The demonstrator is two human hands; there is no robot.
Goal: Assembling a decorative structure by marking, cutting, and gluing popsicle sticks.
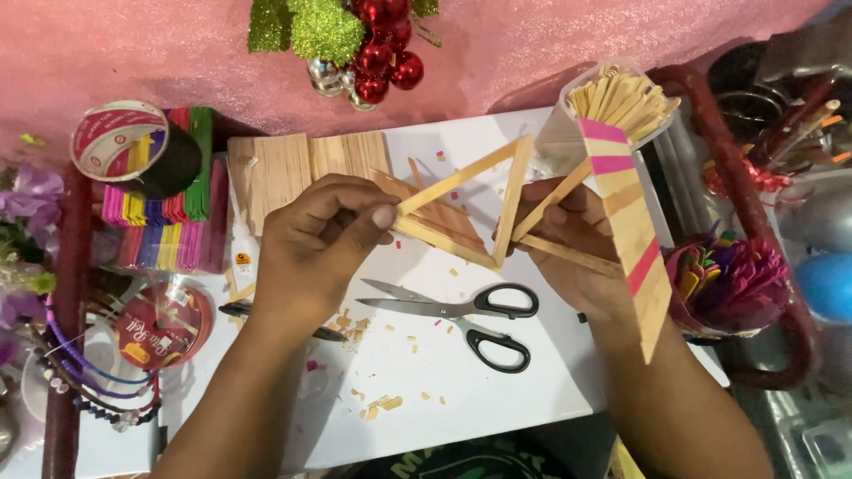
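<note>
A stick frame (497, 208) of plain wooden craft sticks, joined in triangles, is held above the white tabletop (461, 390) by both hands. The left hand (324, 239) is closed in a pinch, thumb against curled fingers, on the stick ends at the frame's left corner; this grip appears to keep the joint steady. The right hand (577, 248) is wrapped around the frame's right side, fingers closed on the sticks, so that the attached panel (635, 231) of side-by-side sticks with pink bands is carried upright and clear of the surface.

Black-handled scissors (470, 315) lie open on the tabletop just below the frame, among small wood offcuts. A flat mat of joined sticks (306, 164) lies behind the left hand. A small glue bottle (241, 253) stands near the left wrist. A clear cup of plain sticks (621, 98) is placed behind the right hand. Bundles of coloured sticks (169, 231) are stacked at the far left, with a tape roll (124, 140) on top of them.
</note>
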